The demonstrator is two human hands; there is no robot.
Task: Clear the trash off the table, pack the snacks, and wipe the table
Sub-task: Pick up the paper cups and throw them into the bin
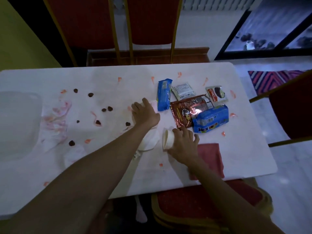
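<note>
My left hand [144, 112] lies over a crumpled white tissue [154, 104] near the table's middle, its fingers curled onto it. My right hand [183, 143] grips a white paper cup [167, 139] lying on its side. Snack packs lie at the right: a blue biscuit pack [164, 94], a brown foil bag [187, 110], a second blue pack [211, 120], a grey sachet [183, 91] and a small white-and-red pack [217, 95]. Dark crumbs [90, 94] and red smears [87, 141] dot the white table [101, 174]. A white bowl-like thing [150, 141] sits under my left forearm.
Stained tissues [54, 125] lie at the left beside a clear plastic container [16, 122]. A red cloth [211, 157] lies at the near right edge. Red chairs stand behind the table [152, 21], at the right [290, 107] and under the near edge [202, 205].
</note>
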